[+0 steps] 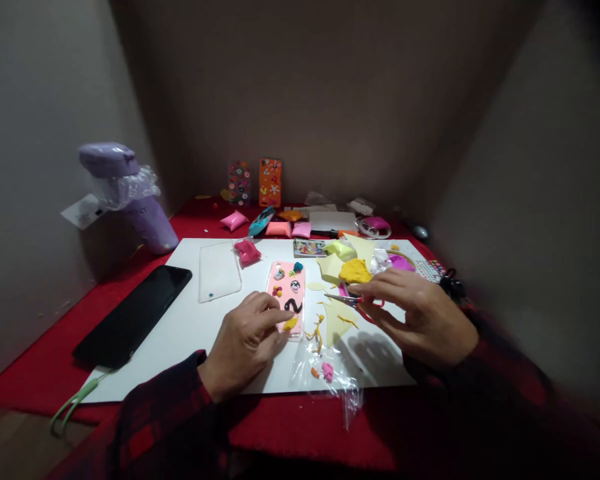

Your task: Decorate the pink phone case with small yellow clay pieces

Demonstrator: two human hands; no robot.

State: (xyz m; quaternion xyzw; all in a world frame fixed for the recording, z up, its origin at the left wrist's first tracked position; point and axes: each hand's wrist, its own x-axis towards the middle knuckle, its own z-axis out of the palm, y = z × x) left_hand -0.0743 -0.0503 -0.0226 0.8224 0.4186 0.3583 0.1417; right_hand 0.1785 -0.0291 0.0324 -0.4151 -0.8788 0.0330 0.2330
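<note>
A pink phone case (274, 275) decorated with small clay shapes lies on a white board (175, 340). My left hand (245, 337) holds its lower left edge, the index finger reaching across onto the case. Under that fingertip is a yellow clay piece (291, 323), just below a black squiggle (293, 306). My right hand (420, 313) is closed around small red-handled scissors (361, 303), their blades pointing left toward the case. Thin yellow clay strips (319, 330) lie between case and scissors. Behind the scissors sits a yellow clay lump (355, 271).
A black smartphone (135, 313) and a clear case (220, 273) lie left, near a purple bottle (147, 213). Clay packets, including a red one (247, 251), lie behind. Plastic film (343, 387) holds clay bits in front. An orange decorated case (271, 181) leans at the back.
</note>
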